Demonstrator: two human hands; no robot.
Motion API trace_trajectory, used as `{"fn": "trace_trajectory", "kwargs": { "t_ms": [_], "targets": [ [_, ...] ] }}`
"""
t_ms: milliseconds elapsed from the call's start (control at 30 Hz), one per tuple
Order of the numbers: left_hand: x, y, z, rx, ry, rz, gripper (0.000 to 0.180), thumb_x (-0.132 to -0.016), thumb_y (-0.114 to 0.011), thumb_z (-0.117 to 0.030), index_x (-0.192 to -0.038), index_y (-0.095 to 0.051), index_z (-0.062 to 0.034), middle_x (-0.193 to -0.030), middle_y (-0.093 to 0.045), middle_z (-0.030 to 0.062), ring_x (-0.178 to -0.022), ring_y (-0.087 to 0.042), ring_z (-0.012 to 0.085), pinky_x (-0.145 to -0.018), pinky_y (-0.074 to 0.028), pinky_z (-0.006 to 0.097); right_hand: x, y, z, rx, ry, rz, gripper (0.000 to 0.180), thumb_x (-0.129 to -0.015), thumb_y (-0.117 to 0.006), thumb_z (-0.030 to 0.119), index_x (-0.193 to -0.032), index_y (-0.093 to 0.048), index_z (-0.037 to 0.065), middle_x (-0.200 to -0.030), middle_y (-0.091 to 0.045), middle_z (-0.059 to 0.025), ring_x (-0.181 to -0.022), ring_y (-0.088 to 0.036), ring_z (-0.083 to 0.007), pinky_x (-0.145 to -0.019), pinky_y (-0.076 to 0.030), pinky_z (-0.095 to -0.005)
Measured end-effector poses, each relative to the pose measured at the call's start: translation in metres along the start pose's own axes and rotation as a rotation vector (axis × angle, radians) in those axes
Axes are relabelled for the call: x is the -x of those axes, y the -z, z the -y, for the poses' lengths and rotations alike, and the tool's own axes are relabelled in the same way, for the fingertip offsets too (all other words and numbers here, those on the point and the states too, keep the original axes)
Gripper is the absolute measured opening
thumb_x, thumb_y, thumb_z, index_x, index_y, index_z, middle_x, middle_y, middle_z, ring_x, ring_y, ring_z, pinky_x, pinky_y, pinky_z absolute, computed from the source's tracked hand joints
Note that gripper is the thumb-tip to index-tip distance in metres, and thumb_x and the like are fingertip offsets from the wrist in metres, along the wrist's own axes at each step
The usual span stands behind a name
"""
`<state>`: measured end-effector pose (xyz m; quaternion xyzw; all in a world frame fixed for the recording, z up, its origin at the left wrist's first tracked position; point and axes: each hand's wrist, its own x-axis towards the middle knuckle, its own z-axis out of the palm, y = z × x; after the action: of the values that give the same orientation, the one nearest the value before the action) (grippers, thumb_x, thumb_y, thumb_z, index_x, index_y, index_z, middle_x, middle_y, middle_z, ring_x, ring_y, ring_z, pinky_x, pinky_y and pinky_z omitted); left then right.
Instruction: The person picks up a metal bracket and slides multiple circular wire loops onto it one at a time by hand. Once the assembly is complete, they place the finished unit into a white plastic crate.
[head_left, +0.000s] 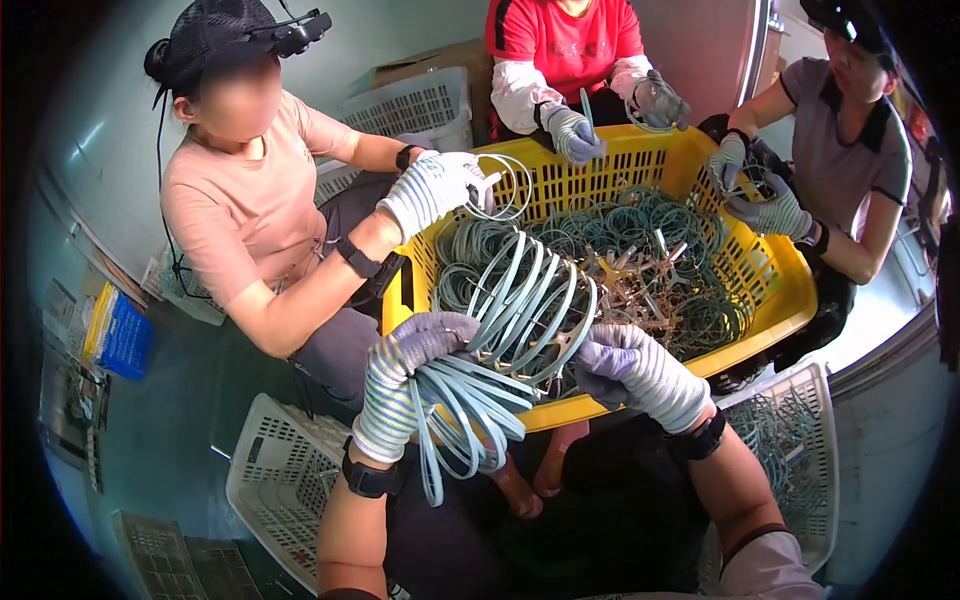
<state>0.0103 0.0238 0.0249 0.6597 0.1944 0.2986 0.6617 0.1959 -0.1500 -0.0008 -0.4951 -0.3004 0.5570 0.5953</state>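
Left hand (415,350), gloved, fingers curled tight around a bundle of pale blue-green rings (500,340); the loops fan out right of the fingers and hang below the wrist. Right hand (625,365), gloved, fingers clenched on the same bundle's far side. Bundle sits over the near rim of the yellow basket (770,290), which holds more rings. White basket (275,480) lies lower left. 3 other people work around the basket.
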Motion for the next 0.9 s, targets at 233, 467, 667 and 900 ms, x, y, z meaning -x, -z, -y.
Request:
{"fn": "trace_trajectory", "kwargs": {
  "t_ms": [233,467,667,900],
  "targets": [
    [-0.002,0.016,0.017,-0.194,-0.445,0.107,0.018,-0.084,-0.061,-0.008,-0.101,-0.065,-0.0036,-0.094,-0.066,0.0124,-0.075,-0.062,0.0143,-0.068,-0.052,0.026,-0.001,0.001,0.000,0.007,-0.043,-0.024,0.033,-0.091,-0.057,0.039,-0.077,-0.054,0.009,-0.056,-0.045,0.0027,-0.045,-0.036,-0.0041,-0.042,-0.026,-0.0186],
    [-0.006,0.010,0.004,-0.288,-0.384,0.005,0.029,-0.081,-0.064,-0.006,-0.111,-0.063,-0.0039,-0.083,-0.067,0.0034,-0.072,-0.060,0.0073,-0.065,-0.047,0.020,0.001,0.002,0.005,-0.008,-0.024,-0.012,0.038,-0.092,-0.055,0.042,-0.078,-0.058,0.007,-0.054,-0.046,0.0020,-0.043,-0.035,-0.0040,-0.040,-0.024,-0.0189],
    [-0.007,0.011,0.005,-0.280,-0.346,-0.024,0.030,-0.086,-0.057,-0.003,-0.116,-0.060,-0.0015,-0.084,-0.064,-0.0010,-0.061,-0.052,-0.0014,-0.055,-0.042,0.013,-0.001,0.001,0.003,-0.018,-0.022,0.007,0.049,-0.093,-0.050,0.046,-0.096,-0.064,-0.001,-0.053,-0.049,0.0006,-0.041,-0.035,-0.0047,-0.040,-0.026,-0.0198],
    [-0.002,0.013,0.011,-0.162,-0.208,0.067,0.025,-0.084,-0.056,-0.002,-0.108,-0.062,0.0018,-0.067,-0.053,-0.0042,-0.055,-0.046,0.0009,-0.051,-0.035,0.014,0.002,-0.001,-0.001,-0.044,-0.028,0.169,0.060,-0.092,-0.046,0.055,-0.103,-0.060,-0.003,-0.053,-0.048,0.0012,-0.040,-0.036,-0.0054,-0.040,-0.029,-0.0192]
  ]
}}
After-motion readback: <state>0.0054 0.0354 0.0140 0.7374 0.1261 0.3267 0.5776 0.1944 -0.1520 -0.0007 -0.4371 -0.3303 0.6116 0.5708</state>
